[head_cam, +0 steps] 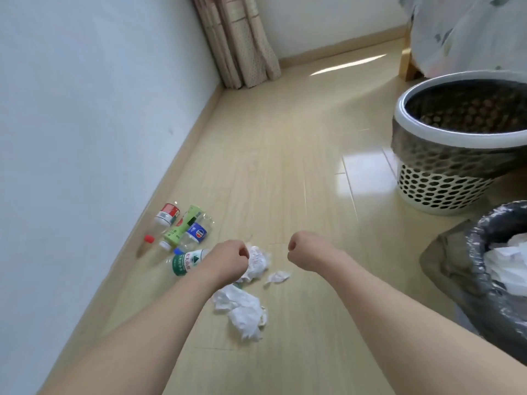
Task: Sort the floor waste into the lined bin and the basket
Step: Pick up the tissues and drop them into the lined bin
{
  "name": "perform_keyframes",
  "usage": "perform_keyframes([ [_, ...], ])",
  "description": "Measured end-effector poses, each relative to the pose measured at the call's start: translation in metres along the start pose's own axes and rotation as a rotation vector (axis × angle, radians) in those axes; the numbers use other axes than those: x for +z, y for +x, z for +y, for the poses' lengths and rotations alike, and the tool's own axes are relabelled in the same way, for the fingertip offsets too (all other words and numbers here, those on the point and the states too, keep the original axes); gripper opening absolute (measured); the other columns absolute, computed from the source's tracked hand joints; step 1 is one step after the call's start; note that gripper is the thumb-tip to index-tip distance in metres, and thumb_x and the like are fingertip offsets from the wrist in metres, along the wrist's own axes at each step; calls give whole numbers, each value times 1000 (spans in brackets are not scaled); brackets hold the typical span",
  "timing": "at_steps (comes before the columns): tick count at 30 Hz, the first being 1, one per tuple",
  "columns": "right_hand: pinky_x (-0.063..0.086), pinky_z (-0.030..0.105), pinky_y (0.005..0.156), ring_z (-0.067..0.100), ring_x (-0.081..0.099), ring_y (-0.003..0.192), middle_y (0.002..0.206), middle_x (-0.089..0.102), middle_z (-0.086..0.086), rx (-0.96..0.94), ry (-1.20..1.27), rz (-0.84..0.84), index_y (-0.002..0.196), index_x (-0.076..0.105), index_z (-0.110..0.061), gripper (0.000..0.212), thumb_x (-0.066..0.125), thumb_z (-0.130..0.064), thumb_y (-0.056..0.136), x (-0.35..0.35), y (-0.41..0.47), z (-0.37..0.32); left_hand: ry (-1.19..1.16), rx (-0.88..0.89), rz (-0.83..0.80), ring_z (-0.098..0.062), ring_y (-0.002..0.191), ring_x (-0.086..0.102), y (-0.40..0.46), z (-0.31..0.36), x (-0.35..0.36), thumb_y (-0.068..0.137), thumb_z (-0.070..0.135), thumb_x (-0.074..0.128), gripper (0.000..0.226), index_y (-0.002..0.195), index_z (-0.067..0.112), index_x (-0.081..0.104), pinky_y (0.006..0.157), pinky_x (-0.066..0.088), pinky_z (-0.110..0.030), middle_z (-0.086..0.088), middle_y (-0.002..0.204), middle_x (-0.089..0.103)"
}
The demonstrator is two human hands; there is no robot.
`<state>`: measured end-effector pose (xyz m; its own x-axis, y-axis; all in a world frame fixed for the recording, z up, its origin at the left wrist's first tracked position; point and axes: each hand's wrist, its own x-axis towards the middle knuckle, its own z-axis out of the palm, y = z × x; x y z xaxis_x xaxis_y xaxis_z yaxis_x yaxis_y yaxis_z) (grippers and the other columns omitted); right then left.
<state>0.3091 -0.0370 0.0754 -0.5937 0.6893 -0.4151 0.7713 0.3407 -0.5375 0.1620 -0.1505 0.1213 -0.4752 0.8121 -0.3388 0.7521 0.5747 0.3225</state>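
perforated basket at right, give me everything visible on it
The basket is round, of pale plastic by the look, its wall full of round holes, with a smooth light rim. A dark thin liner sits inside and folds over the rim, down the upper wall. It stands upright on the floor, near the bed. Nothing shows inside.

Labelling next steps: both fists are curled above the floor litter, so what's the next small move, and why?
Probably lower the left hand and pinch the crumpled paper right beside it. Both hands look empty, the right hand hovers over bare floor, and the lined bin already holds similar white paper.
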Motion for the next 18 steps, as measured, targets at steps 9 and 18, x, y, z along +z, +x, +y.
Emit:
perform_keyframes([
  [9, 42, 36, 87, 28, 51, 109, 120, 50, 5, -49, -205, 21, 124, 47, -16, 38, 49, -37, 92, 125, 62, 24, 81, -97, -96, -18, 91, 61, 24, -86, 36, 86, 11, 46, 23, 100, 17, 63, 80, 51, -31, 1, 98, 66],
  [18, 38, 32, 55, 24, 48, 58, 67, 51, -2, -283, -201, 644, 76, 56, -19, 21, 40, -24, 89, 171, 95, 67, 207, 140, 13, -21, 115, 46, 104, -72, 76, 92, 22, 48, 37, 129, 27, 52, 95, 40, -32, 0, 122, 51],
])
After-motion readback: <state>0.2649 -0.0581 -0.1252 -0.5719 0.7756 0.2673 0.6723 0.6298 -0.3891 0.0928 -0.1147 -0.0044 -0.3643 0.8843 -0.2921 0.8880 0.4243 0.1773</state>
